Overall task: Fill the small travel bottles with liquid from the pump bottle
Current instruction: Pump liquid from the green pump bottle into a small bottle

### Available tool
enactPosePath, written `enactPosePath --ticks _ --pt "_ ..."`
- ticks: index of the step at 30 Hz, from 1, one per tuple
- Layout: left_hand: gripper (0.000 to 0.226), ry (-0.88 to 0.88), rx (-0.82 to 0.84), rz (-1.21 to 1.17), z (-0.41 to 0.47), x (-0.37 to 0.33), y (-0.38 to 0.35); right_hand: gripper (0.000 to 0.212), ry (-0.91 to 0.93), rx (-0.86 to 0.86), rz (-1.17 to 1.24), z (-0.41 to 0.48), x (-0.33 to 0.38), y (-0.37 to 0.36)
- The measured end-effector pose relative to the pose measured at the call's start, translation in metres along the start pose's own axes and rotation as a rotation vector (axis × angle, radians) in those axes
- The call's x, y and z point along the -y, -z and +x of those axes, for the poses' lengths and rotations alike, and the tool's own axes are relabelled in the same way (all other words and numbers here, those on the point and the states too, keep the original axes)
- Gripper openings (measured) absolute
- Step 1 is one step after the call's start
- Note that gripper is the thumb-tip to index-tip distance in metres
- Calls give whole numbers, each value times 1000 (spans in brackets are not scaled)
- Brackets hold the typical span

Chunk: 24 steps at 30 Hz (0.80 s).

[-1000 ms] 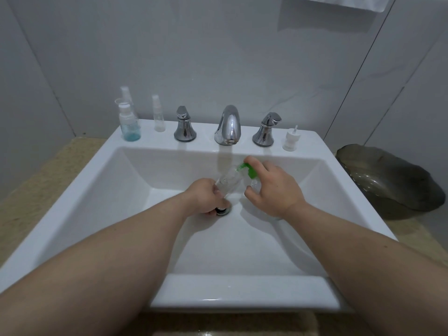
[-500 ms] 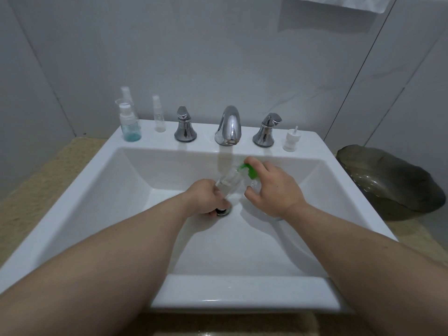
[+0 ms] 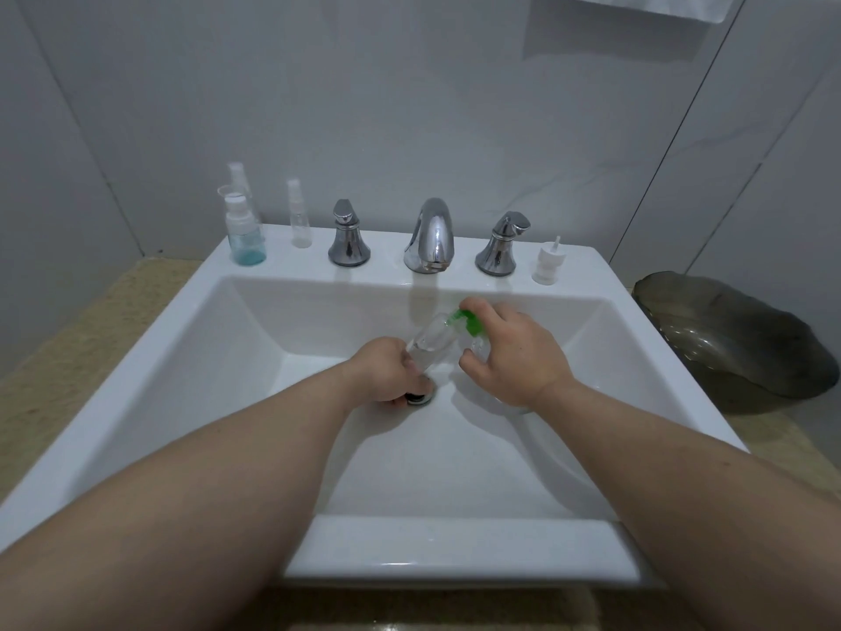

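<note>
Filling under way over sink [image 3: 273, 403]: left hand [image 3: 387, 371] fingers curled round tilted travel bottle [image 3: 430, 343], right hand [image 3: 514, 362] gripping pump bottle [image 3: 478, 350], forefinger on pump head [image 3: 466, 321]; on ledge, blue-tinted bottle [image 3: 245, 241] part-filled, slim bottle [image 3: 300, 220] seemingly empty

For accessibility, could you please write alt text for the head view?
Over a sink, the left hand holds a small clear bottle tilted to the green nozzle of the pump bottle gripped by the right hand. A bluish bottle stands near the faucet.
</note>
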<state>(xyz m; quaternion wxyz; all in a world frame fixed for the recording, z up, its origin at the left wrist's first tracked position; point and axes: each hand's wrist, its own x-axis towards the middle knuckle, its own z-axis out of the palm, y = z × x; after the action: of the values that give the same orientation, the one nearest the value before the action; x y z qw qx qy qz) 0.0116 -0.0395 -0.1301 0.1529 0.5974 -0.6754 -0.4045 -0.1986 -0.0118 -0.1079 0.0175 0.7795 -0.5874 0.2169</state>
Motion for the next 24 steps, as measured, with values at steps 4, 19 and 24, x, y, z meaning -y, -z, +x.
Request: enactPosePath --ticks 4,19,24 --pt "25 5 1 -9 0 1 0 59 2 -4 -12 0 -1 -1" --pt "28 11 -37 -100 4 0 2 86 36 -18 -64 -2 -4 -3" --pt "29 12 -34 -110 5 2 1 81 3 -6 -68 -1 -2 -2"
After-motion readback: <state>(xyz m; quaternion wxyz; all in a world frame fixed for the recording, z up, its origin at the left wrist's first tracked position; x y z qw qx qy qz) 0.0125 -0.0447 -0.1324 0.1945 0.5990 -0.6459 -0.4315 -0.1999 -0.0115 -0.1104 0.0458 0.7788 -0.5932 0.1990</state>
